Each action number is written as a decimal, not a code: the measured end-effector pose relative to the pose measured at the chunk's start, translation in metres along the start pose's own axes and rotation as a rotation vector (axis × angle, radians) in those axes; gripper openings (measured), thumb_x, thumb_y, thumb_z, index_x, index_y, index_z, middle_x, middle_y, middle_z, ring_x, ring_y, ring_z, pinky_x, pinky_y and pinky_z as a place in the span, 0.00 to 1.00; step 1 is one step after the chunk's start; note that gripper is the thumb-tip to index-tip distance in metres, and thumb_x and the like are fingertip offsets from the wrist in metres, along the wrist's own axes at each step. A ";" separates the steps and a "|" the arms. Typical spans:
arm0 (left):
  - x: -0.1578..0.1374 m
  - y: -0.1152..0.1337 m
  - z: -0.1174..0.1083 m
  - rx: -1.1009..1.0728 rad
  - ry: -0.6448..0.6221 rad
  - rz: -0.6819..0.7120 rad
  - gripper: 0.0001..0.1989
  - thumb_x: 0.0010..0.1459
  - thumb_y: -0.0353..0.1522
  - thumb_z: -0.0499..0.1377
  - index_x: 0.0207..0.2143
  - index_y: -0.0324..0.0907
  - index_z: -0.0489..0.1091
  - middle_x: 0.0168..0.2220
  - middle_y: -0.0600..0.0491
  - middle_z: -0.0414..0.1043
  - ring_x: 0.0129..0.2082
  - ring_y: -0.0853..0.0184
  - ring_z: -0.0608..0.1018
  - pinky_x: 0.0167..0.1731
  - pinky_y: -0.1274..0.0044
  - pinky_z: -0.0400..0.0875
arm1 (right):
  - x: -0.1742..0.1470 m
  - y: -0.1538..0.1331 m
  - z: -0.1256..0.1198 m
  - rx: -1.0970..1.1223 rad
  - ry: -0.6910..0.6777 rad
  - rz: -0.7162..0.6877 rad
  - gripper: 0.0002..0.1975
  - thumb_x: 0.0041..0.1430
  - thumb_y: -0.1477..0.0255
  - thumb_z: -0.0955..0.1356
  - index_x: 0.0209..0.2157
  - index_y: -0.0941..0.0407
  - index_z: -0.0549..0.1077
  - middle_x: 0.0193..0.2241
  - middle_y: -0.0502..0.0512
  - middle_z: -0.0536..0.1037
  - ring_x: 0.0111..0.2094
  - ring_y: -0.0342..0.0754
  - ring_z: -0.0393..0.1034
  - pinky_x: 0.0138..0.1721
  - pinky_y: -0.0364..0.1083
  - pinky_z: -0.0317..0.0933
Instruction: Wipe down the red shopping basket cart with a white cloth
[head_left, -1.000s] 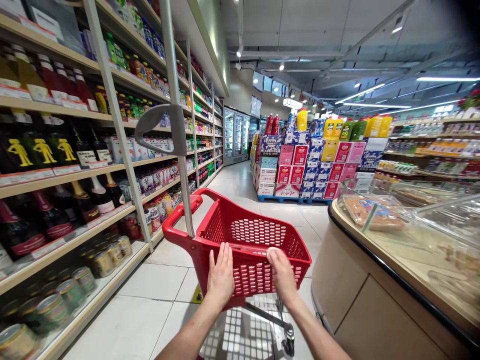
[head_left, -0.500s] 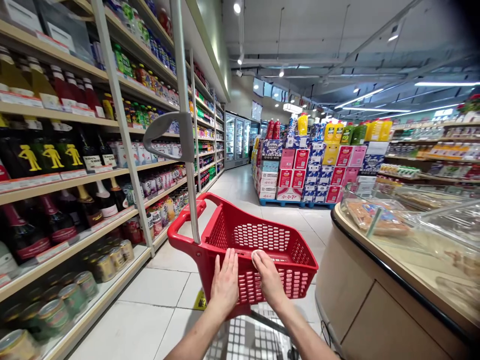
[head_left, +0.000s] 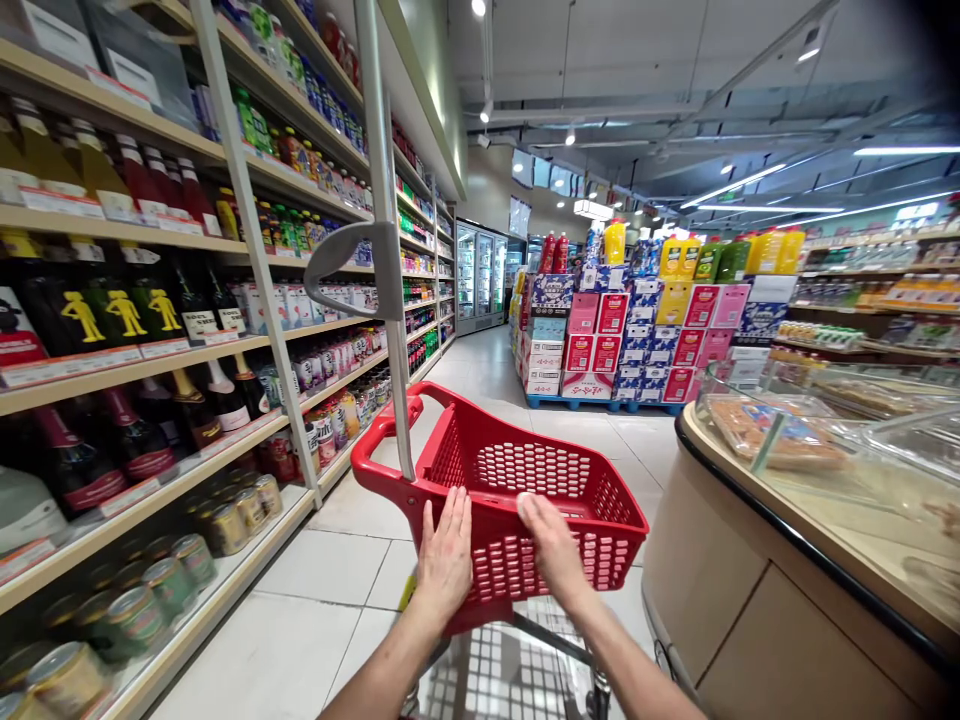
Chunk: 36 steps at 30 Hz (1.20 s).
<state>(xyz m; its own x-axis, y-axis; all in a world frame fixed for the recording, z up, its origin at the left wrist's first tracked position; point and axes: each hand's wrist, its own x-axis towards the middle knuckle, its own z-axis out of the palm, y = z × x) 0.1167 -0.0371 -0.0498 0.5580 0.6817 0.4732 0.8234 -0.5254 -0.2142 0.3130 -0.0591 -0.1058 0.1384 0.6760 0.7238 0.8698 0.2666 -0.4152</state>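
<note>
A red plastic shopping cart basket (head_left: 510, 455) with perforated walls stands in front of me, its side turned towards me. My left hand (head_left: 446, 555) lies with fingers stretched against the near side, just below the rim. My right hand (head_left: 553, 545) is closed at the same rim, farther right, its fingers curled over a small white wad that is mostly hidden. To the left of my hands is the cart's red handle (head_left: 369, 455). From it rises a grey metal pole (head_left: 401, 400) bearing a grey plastic loop (head_left: 352, 265).
Shelves of bottles and cans (head_left: 142, 350) run along the left. At the right a curved counter (head_left: 739, 575) with a glass top holds packed food. Farther ahead, stacked drink cartons (head_left: 630, 345) stand on blue pallets, with glass-door coolers (head_left: 480, 270) beyond.
The whole scene has shifted slightly right in view. My left hand has slid a little left along the cart's side. My right hand stays closed at the rim, its white wad now less visible.
</note>
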 end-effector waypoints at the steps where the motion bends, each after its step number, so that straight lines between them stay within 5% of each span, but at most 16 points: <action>1: -0.001 -0.001 0.001 -0.001 0.001 0.006 0.34 0.46 0.26 0.47 0.59 0.34 0.48 0.62 0.47 0.46 0.62 0.62 0.44 0.58 0.61 0.37 | -0.001 0.011 -0.006 -0.039 0.026 0.063 0.21 0.59 0.76 0.54 0.51 0.53 0.66 0.50 0.57 0.68 0.54 0.49 0.58 0.53 0.56 0.54; 4: -0.004 0.002 0.004 -0.006 0.014 -0.003 0.33 0.47 0.26 0.47 0.58 0.33 0.49 0.62 0.47 0.45 0.62 0.62 0.45 0.58 0.62 0.38 | -0.003 0.025 -0.014 -0.098 0.082 0.166 0.20 0.59 0.76 0.54 0.48 0.55 0.68 0.47 0.59 0.70 0.51 0.50 0.60 0.52 0.56 0.56; 10: 0.007 -0.004 -0.005 -0.012 0.045 -0.019 0.32 0.47 0.27 0.47 0.57 0.34 0.53 0.60 0.46 0.51 0.61 0.61 0.49 0.59 0.62 0.36 | 0.004 0.006 -0.007 0.005 -0.034 -0.047 0.20 0.60 0.75 0.55 0.51 0.52 0.65 0.50 0.55 0.68 0.52 0.48 0.60 0.52 0.52 0.57; 15: 0.023 -0.026 -0.016 0.019 0.016 -0.078 0.32 0.45 0.26 0.48 0.56 0.31 0.55 0.59 0.43 0.53 0.61 0.58 0.50 0.58 0.60 0.36 | 0.007 0.041 -0.032 -0.104 0.078 0.188 0.18 0.59 0.71 0.56 0.44 0.57 0.71 0.43 0.61 0.73 0.47 0.52 0.65 0.49 0.56 0.58; 23: 0.015 -0.024 -0.014 -0.004 0.059 -0.039 0.31 0.46 0.27 0.48 0.56 0.33 0.54 0.58 0.44 0.54 0.61 0.59 0.51 0.59 0.61 0.36 | 0.020 -0.054 0.029 0.143 -0.004 -0.084 0.30 0.51 0.86 0.54 0.54 0.53 0.60 0.53 0.56 0.65 0.55 0.46 0.55 0.55 0.52 0.54; 25: 0.008 -0.038 -0.018 -0.029 0.104 -0.026 0.31 0.47 0.26 0.48 0.57 0.36 0.53 0.59 0.46 0.54 0.60 0.60 0.52 0.59 0.61 0.34 | 0.014 -0.042 0.022 0.135 -0.006 -0.073 0.32 0.49 0.87 0.54 0.54 0.52 0.61 0.52 0.54 0.65 0.55 0.46 0.55 0.55 0.53 0.54; 29: 0.003 -0.081 -0.029 -0.023 0.226 -0.262 0.32 0.48 0.26 0.47 0.58 0.33 0.49 0.59 0.43 0.52 0.61 0.59 0.51 0.58 0.59 0.34 | 0.008 -0.008 0.005 0.045 0.051 0.093 0.28 0.50 0.84 0.54 0.50 0.53 0.66 0.48 0.57 0.69 0.52 0.49 0.59 0.53 0.55 0.56; 31: 0.005 -0.096 -0.034 -0.011 0.213 -0.309 0.32 0.47 0.25 0.48 0.58 0.33 0.50 0.59 0.43 0.52 0.61 0.58 0.50 0.58 0.57 0.36 | 0.017 -0.026 0.013 0.083 0.064 0.094 0.25 0.53 0.82 0.55 0.49 0.54 0.67 0.47 0.57 0.69 0.51 0.50 0.61 0.52 0.55 0.56; 36: 0.008 -0.103 -0.039 0.010 0.154 -0.285 0.32 0.44 0.24 0.49 0.56 0.35 0.53 0.59 0.44 0.52 0.61 0.59 0.51 0.58 0.57 0.37 | 0.059 -0.139 0.058 0.258 0.038 -0.140 0.23 0.57 0.80 0.56 0.53 0.55 0.62 0.51 0.59 0.66 0.54 0.49 0.57 0.54 0.53 0.55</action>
<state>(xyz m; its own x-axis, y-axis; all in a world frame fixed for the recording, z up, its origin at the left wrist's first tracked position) 0.0322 0.0031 0.0099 0.2833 0.7152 0.6389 0.9458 -0.3186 -0.0627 0.1729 -0.0165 -0.0377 0.0477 0.5957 0.8018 0.7328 0.5246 -0.4333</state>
